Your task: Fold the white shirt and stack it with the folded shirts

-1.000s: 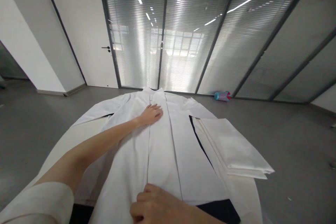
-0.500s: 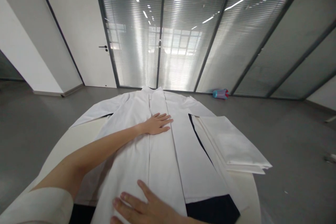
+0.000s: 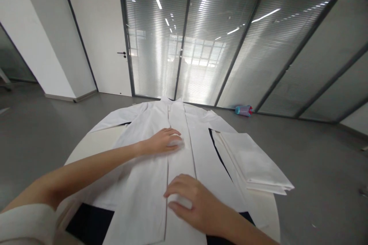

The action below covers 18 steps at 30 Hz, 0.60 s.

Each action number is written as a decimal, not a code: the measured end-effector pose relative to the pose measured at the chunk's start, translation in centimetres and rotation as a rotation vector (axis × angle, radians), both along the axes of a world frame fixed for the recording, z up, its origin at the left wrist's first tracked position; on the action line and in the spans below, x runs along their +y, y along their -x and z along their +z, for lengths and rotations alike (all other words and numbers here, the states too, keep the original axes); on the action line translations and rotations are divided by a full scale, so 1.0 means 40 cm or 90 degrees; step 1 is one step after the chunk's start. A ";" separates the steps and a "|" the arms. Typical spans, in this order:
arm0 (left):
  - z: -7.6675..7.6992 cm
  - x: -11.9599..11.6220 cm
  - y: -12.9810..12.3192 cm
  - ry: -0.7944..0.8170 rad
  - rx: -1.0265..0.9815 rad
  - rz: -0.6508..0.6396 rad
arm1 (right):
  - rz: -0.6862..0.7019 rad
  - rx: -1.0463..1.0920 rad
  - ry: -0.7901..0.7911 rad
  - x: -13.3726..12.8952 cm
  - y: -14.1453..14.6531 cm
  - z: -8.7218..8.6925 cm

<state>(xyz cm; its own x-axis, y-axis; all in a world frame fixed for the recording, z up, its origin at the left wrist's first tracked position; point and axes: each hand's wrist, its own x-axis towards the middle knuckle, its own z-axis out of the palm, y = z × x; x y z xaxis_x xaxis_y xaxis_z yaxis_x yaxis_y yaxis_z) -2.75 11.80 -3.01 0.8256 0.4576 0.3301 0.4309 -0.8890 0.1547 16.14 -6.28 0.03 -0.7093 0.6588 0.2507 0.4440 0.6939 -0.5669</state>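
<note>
A long white coat (image 3: 138,199) lies face up and spread flat on a round, pale desk (image 3: 92,149), its collar at the far side and its sleeves or side panels fanned out. A person leans over it with both bare arms reaching in from the near edge. The left hand (image 3: 159,141) rests on the upper chest of the coat, just beside the centre front opening, with its fingers (image 3: 172,134) close together and slightly curved. The right hand (image 3: 197,203) lies lower down on the same garment, across the opening, with its fingers (image 3: 179,187) curled over a soft rounded bulge of white cloth. At this angle and with some blur, it is hard to tell whether either hand is actually pinching the fabric or only pressing on it. A white cuff (image 3: 25,226) shows at the lower left corner of the frame.

A neat stack of folded white cloth (image 3: 254,162) sits on the desk to the right of the coat, touching its edge. Dark navy cloth (image 3: 89,220) shows at the near end beneath the coat. Beyond the desk, a teal and pink bottle (image 3: 243,110) lies on its side on the grey floor (image 3: 316,168) against a glass partition (image 3: 201,38) with closed blinds, beside a white door (image 3: 97,34).
</note>
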 end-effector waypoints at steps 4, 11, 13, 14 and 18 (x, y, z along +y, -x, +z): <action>0.061 -0.113 0.138 0.045 0.017 -0.037 | -0.134 -0.128 -0.029 0.037 -0.069 0.011; 0.104 -0.350 0.279 0.144 0.128 -0.109 | -0.073 -0.281 -0.130 -0.049 -0.144 -0.013; 0.106 -0.396 0.294 0.160 0.149 -0.114 | -0.072 -0.264 -0.148 -0.087 -0.158 -0.023; 0.107 -0.414 0.299 0.165 0.164 -0.117 | -0.070 -0.258 -0.158 -0.103 -0.166 -0.027; 0.120 -0.463 0.306 0.178 0.207 -0.122 | -0.058 -0.254 -0.201 -0.133 -0.188 -0.048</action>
